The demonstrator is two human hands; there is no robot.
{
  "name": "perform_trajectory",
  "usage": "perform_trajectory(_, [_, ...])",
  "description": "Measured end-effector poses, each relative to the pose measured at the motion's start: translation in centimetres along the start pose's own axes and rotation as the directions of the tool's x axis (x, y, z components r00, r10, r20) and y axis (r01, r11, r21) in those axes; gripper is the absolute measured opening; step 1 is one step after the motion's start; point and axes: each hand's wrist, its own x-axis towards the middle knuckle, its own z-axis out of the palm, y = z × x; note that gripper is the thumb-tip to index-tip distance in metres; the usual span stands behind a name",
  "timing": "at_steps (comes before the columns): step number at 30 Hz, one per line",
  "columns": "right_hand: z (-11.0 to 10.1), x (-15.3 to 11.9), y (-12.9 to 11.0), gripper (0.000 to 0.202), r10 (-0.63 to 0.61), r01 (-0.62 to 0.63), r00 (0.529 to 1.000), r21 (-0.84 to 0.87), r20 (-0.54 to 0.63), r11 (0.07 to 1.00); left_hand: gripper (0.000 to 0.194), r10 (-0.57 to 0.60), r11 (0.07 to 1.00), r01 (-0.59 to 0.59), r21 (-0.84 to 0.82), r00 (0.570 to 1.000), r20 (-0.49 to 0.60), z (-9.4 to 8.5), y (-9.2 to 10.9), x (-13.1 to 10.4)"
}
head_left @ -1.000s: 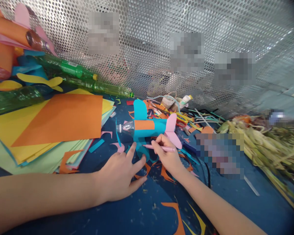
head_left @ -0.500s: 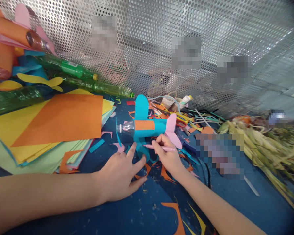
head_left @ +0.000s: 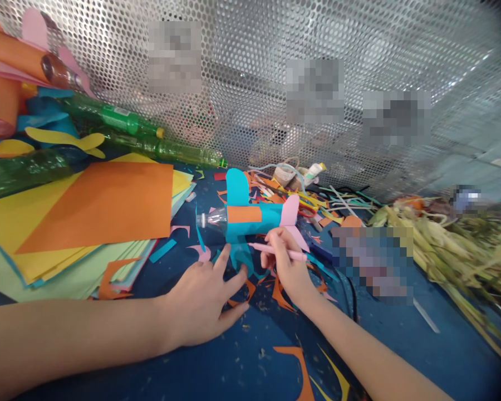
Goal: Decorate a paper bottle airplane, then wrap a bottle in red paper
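Note:
A plastic bottle [head_left: 216, 218] lies on its side, wrapped in blue paper like an airplane. It carries an orange paper strip [head_left: 244, 214], an upright blue wing [head_left: 237, 188], pink tail fins [head_left: 290, 210] and a thin blue propeller by its cap. My left hand [head_left: 209, 295] is spread, its fingertips at the near blue wing [head_left: 241, 256]. Between the fingers of my right hand [head_left: 286, 262] is a pink pen [head_left: 275, 252], its tip pointing left just right of that wing. Whether the tip touches the paper, I cannot tell.
Stacked coloured paper [head_left: 100, 206] lies at the left, below green bottles [head_left: 158, 146]. Paper scraps [head_left: 294, 356] are strewn about the blue tabletop [head_left: 200, 367]. Corn husks [head_left: 404, 228] lie at the right. A perforated metal panel [head_left: 250, 67] stands behind.
My right hand has drawn the pink pen slightly to the right, away from the near wing. The bottle's upright wing leans slightly left and lower. My left hand stays nearly in place.

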Motion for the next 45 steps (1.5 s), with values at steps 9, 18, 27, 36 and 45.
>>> perform_trajectory(9, [-0.1,0.2,0.3,0.02,-0.064,0.065,0.998,-0.1,0.011,0.993,0.05,-0.01,1.0,0.01,-0.014,1.0,0.002,0.0,0.0,0.0])
perform_trajectory(18, [0.0,0.2,0.6,0.021,-0.064,0.07,0.997,-0.18,0.043,0.981,0.051,-0.009,1.0,0.009,-0.016,1.0,-0.004,0.2,0.0,0.0])
perform_trajectory(27, [0.0,0.3,1.1,0.023,-0.068,0.075,0.997,-0.2,0.038,0.977,0.051,-0.017,1.0,0.017,-0.022,1.0,0.012,0.1,0.0,0.0])
perform_trajectory(36, [-0.1,0.3,0.6,0.023,-0.073,0.083,0.996,-0.219,0.055,0.972,0.052,-0.015,1.0,0.015,-0.026,1.0,0.009,0.1,0.0,0.0])
perform_trajectory(45, [-0.1,0.3,0.8,0.022,-0.079,0.092,0.995,-0.22,0.067,0.971,0.051,-0.012,1.0,0.012,-0.021,1.0,-0.003,0.1,0.0,0.0])
